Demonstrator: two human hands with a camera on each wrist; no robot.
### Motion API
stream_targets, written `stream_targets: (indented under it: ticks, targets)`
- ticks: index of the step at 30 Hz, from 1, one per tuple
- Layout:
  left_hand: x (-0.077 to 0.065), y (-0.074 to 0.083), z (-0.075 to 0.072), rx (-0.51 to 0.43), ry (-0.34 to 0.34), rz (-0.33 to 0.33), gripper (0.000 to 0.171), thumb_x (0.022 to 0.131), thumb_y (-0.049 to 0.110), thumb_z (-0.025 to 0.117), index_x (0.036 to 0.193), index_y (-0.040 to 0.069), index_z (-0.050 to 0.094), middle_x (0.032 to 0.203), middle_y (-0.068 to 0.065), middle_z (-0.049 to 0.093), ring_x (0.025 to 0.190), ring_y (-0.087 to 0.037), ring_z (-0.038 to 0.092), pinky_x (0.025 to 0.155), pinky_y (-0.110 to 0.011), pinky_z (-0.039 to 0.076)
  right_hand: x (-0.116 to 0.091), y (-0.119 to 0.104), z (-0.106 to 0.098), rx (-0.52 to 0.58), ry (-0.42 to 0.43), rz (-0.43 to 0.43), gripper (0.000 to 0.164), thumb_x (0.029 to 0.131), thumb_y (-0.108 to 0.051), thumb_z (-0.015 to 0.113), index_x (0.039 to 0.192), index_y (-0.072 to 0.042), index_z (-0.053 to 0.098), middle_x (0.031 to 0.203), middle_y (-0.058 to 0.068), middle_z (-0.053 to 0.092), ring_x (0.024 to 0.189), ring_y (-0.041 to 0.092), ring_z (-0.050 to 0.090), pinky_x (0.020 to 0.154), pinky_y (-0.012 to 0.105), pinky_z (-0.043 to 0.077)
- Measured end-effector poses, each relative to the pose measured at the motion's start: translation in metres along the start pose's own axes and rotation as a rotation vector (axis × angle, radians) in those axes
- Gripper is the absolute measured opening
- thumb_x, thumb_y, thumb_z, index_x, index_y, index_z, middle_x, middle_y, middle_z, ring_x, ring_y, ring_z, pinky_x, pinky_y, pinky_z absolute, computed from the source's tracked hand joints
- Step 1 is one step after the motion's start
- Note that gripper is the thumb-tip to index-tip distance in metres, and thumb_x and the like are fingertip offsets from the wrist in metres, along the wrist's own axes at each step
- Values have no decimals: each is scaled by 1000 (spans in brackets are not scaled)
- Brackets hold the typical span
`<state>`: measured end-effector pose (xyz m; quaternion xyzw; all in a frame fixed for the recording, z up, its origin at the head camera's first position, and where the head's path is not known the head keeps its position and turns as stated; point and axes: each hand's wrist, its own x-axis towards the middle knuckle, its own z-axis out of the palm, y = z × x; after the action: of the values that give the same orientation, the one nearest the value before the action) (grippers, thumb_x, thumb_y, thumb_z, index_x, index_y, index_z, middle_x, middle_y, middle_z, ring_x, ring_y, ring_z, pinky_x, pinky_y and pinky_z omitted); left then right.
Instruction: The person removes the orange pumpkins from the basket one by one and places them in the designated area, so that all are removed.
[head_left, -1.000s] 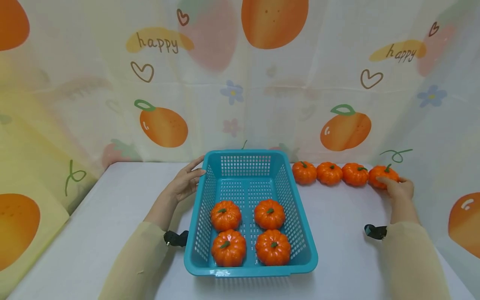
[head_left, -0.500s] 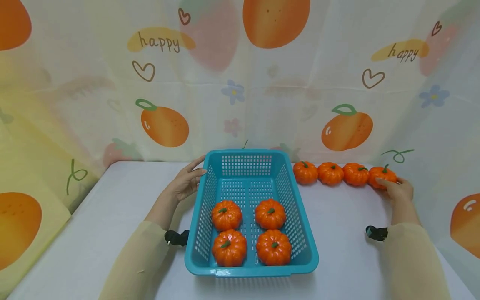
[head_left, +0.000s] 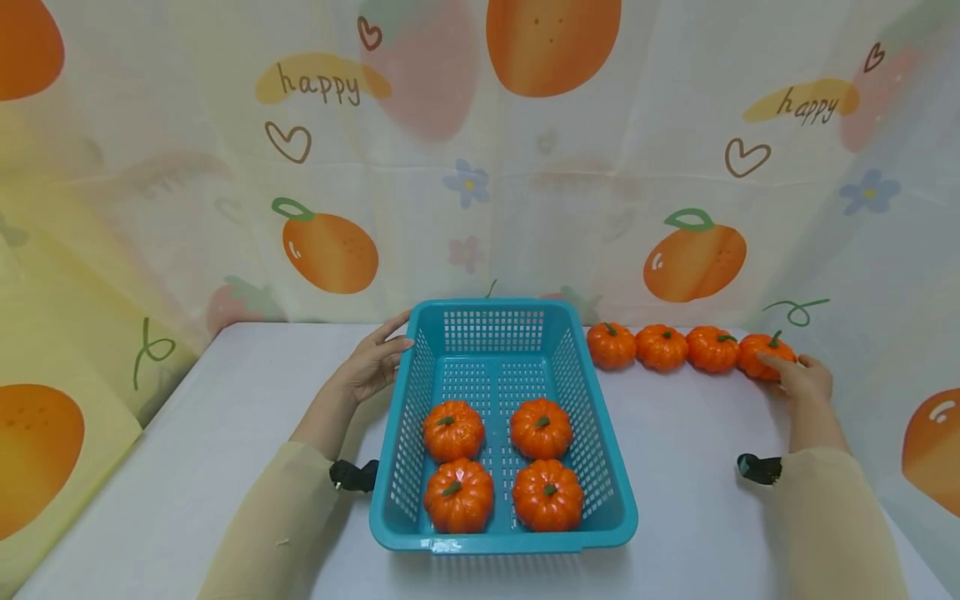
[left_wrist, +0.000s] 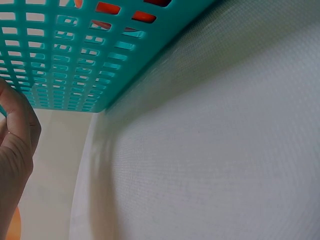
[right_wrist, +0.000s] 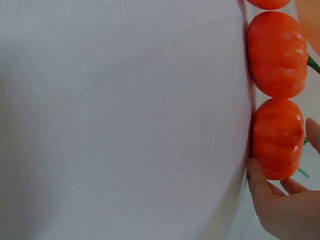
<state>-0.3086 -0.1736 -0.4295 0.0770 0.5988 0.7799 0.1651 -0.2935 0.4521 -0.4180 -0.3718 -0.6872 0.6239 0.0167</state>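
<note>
A turquoise plastic basket (head_left: pixel 504 543) with perforated walls stands in the middle of the white table. Inside its near half sit several small orange pumpkins, one of them the front-left pumpkin (head_left: pixel 459 497). My left hand (head_left: pixel 372 364) grips the basket's left rim near the far corner; in the left wrist view its curled fingers (left_wrist: pixel 20 112) overlap the perforated wall. Along the far table edge, right of the basket, several more pumpkins stand in a row. My right hand (head_left: pixel 806 387) holds the rightmost pumpkin (head_left: pixel 759 350) with fingers around its side, its green stem pointing up.
The neighbouring pumpkin (head_left: pixel 712 348) sits right beside the held one, and the row's leftmost pumpkin (head_left: pixel 611 346) is close to the basket's right wall. A fruit-printed curtain (head_left: pixel 540 217) hangs behind the white table (head_left: pixel 690 500).
The rightmost pumpkin shifted slightly left toward its neighbour, then a little back right, its stem swinging with it. My right hand moved slightly right; the left hand and basket stay put.
</note>
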Motion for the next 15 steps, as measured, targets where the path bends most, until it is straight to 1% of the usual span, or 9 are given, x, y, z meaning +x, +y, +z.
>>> stream_targets:
  ticks: [4, 7, 9, 13, 15]
  targets:
    - [-1, 1, 1, 3, 0, 1, 64, 102, 7, 48, 158, 19, 20, 100, 1, 63, 77, -10, 71, 69, -24, 61, 0, 0, -2, -28, 5, -4, 93, 92, -33, 61, 160, -14, 0, 169, 5, -3, 152, 20, 20, 124, 33, 25]
    - [-1, 1, 2, 2, 3, 0, 64, 102, 7, 49, 158, 19, 20, 100, 1, 63, 77, -10, 71, 69, -24, 61, 1, -1, -5, -76, 16, -7, 92, 93, -38, 58, 160, -12, 0, 168, 7, -3, 155, 25, 15, 126, 37, 23]
    - [-1, 1, 2, -2, 4, -2, 64, 102, 7, 49, 158, 19, 20, 100, 1, 63, 77, -10, 71, 69, -24, 61, 1, -2, -7, -76, 14, -4, 93, 92, -38, 59, 160, -12, 1, 168, 8, -2, 156, 27, 12, 126, 38, 23]
    - [-1, 0, 2, -6, 7, -5, 64, 102, 6, 49, 158, 19, 20, 100, 1, 63, 77, -10, 71, 69, -24, 61, -2, -4, -11, -62, -21, 5, 100, 90, -40, 64, 160, -10, -1, 168, 9, -2, 156, 31, 12, 124, 40, 26]
    - [-1, 0, 2, -6, 7, -5, 65, 102, 6, 49, 158, 19, 20, 100, 1, 63, 77, -10, 71, 69, -24, 61, -5, -5, -12, -84, -37, -7, 102, 90, -41, 64, 159, -7, -3, 168, 12, -3, 155, 35, 12, 122, 44, 28]
